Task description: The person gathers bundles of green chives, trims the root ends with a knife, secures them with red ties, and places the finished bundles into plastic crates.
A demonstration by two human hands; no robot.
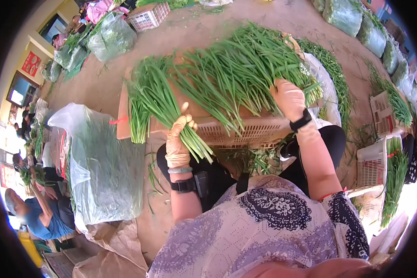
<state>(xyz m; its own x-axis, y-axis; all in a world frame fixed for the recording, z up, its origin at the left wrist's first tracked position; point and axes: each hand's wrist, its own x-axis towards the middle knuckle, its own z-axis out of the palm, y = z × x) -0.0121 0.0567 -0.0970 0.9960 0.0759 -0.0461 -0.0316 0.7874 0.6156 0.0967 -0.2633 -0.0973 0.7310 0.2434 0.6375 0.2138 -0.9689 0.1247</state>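
Note:
My left hand [178, 134], in a pale glove, is closed around a bunch of garlic chives [162, 95]. Its leaves point up and left, and the pale cut ends stick out below the fist. My right hand [289, 98], gloved too, has its fingers curled on stalks at the near edge of a broad heap of garlic chives [245, 60]. Its fingertips are partly hidden among the leaves. The heap lies across a brown board [194, 111] on an upturned plastic crate [248, 132]. A tied bunch [138, 120] rests at the board's left end, beside a red tie [119, 120].
A large clear plastic bag of greens [106, 167] stands at my left. Loose leaves [331, 74] lie right of the board. Crates [371, 162] with bunches stand far right, and filled bags [343, 18] line the back right. A person in blue [48, 213] sits at left.

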